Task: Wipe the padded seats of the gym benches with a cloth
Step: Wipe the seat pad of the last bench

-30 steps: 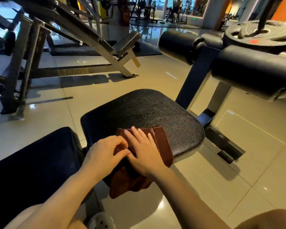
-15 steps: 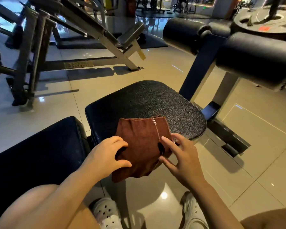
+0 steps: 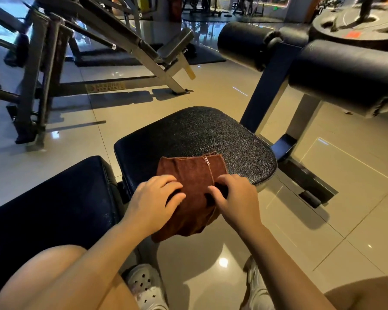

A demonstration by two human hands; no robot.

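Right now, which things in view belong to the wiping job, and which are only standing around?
Belong to the job:
brown cloth
textured seat pad
smooth black pad
left hand, gripping the cloth
right hand, gripping the cloth

Only standing around:
roller pads
weight plate
grey machine frame

A brown terry cloth (image 3: 195,175) lies on the seat pad (image 3: 195,133) of grained, matt black vinyl, above glossy floor tiles (image 3: 323,220).

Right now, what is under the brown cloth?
The brown cloth lies on the black padded seat, near edge; its lower part hangs over the tiled floor. Both hands' fingers grip it. The pad beneath is covered.
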